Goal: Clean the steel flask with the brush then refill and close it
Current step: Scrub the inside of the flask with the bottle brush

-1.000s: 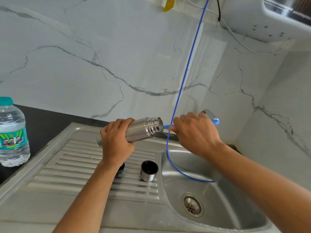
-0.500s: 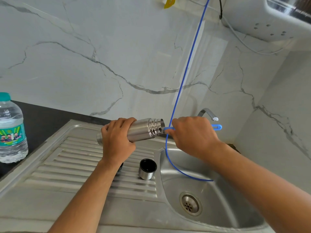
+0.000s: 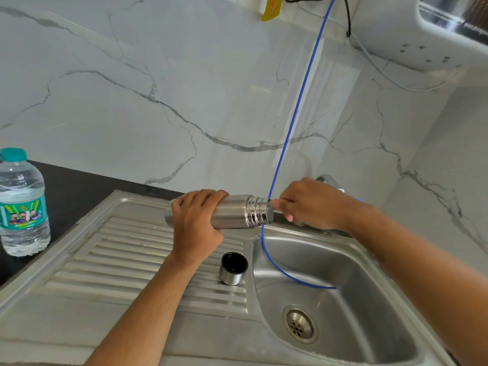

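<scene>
Since half a second ago, the right hand (image 3: pixel 313 204) has pushed up against the mouth of the ribbed steel flask (image 3: pixel 239 211), hiding the blue brush handle it pinches. At frame centre the left hand (image 3: pixel 196 220) grips the flask sideways over the steel sink's (image 3: pixel 111 262) drainboard. Below stands a steel cap (image 3: pixel 233 268); a clear water bottle (image 3: pixel 22 204) stands at far left.

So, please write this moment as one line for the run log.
stage: brushing | left hand: holds steel flask sideways | right hand: at flask mouth, brush hidden | cap: on drainboard
</scene>
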`<state>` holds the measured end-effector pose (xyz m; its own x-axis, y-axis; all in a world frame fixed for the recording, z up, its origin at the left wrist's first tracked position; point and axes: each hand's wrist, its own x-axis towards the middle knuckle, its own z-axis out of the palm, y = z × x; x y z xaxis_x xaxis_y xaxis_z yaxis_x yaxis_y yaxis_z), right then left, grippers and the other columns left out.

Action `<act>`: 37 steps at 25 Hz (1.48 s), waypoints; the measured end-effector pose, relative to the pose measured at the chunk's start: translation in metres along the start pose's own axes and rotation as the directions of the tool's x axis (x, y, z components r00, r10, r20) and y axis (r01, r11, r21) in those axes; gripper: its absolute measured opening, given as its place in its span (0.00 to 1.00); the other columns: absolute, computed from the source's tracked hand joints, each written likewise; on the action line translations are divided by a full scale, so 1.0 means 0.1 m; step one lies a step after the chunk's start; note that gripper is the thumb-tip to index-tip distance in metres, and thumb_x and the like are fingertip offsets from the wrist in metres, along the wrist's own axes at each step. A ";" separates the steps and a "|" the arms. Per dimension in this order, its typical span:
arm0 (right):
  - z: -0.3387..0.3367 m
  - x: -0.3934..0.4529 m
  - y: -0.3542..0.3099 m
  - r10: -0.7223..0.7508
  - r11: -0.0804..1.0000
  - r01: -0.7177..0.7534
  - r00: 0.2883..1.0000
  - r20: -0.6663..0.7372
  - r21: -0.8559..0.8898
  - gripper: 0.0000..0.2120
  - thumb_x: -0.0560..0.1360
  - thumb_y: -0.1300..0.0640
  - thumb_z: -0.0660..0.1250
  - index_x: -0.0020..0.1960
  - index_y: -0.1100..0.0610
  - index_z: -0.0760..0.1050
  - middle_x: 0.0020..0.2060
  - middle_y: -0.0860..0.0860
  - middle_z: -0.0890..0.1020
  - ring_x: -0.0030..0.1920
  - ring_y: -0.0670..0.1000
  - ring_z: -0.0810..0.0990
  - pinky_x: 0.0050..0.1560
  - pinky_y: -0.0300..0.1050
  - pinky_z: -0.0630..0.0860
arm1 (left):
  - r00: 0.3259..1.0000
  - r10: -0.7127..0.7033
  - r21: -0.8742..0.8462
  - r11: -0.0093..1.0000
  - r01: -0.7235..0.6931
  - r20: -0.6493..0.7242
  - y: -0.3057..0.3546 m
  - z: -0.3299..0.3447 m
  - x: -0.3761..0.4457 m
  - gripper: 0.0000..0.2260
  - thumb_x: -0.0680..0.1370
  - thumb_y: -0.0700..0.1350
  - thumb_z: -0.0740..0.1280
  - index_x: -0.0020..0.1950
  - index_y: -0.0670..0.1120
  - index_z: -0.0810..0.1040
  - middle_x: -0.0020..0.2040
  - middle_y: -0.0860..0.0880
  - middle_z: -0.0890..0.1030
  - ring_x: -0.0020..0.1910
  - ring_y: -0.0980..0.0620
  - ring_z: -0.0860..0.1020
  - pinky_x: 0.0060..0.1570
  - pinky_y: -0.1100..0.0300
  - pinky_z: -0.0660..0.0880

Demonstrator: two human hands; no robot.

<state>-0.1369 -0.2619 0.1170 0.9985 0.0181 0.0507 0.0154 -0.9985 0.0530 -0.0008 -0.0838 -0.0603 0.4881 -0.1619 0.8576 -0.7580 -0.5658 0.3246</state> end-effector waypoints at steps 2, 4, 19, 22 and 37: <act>0.08 0.00 0.01 -0.031 0.999 0.031 0.999 0.037 -0.008 0.24 0.84 0.45 0.58 0.38 0.56 0.81 0.35 0.48 0.78 0.39 0.47 0.78 0.54 0.52 0.76 | 0.998 0.052 0.026 0.998 -0.053 0.022 -0.06 -0.02 0.01 0.32 0.58 0.36 0.75 0.62 0.50 0.80 0.54 0.53 0.81 0.55 0.49 0.78 0.58 0.49 0.67; 0.00 -0.07 0.17 0.041 0.997 -0.043 0.998 0.044 0.057 0.24 0.84 0.43 0.59 0.37 0.54 0.82 0.38 0.49 0.82 0.46 0.48 0.80 0.58 0.50 0.76 | 1.000 0.017 0.049 0.999 -0.017 0.004 -0.18 -0.07 0.04 0.32 0.58 0.36 0.76 0.62 0.50 0.79 0.55 0.53 0.81 0.55 0.48 0.78 0.59 0.48 0.67; 0.09 -0.01 0.04 -0.025 0.997 0.025 1.000 0.007 -0.068 0.25 0.84 0.40 0.54 0.39 0.53 0.77 0.33 0.49 0.77 0.37 0.52 0.78 0.48 0.49 0.76 | 0.997 0.078 0.026 0.997 -0.078 0.003 -0.13 -0.05 0.06 0.32 0.58 0.38 0.77 0.62 0.49 0.81 0.56 0.52 0.82 0.56 0.47 0.78 0.59 0.48 0.67; 0.16 -0.05 -0.06 -0.105 0.878 0.020 0.983 -0.152 -0.478 0.20 0.85 0.39 0.49 0.44 0.51 0.69 0.33 0.49 0.70 0.35 0.58 0.72 0.44 0.51 0.76 | 1.000 0.027 -0.025 0.999 -0.027 0.005 -0.19 -0.03 0.06 0.32 0.59 0.39 0.78 0.63 0.50 0.79 0.56 0.53 0.81 0.57 0.48 0.77 0.60 0.47 0.68; 0.33 0.05 -0.11 0.166 0.986 -0.167 0.986 0.010 0.022 0.24 0.84 0.39 0.56 0.45 0.53 0.81 0.36 0.50 0.77 0.37 0.51 0.78 0.41 0.46 0.72 | 0.996 0.049 0.028 0.998 -0.051 0.076 -0.22 0.00 0.01 0.32 0.59 0.38 0.77 0.63 0.52 0.80 0.55 0.54 0.81 0.56 0.50 0.77 0.59 0.51 0.65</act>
<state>-0.1306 -0.2527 0.0837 0.9876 -0.1488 0.0491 -0.1500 -0.9884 0.0216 0.0162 -0.0711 -0.0669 0.4821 -0.2507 0.8395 -0.7695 -0.5792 0.2689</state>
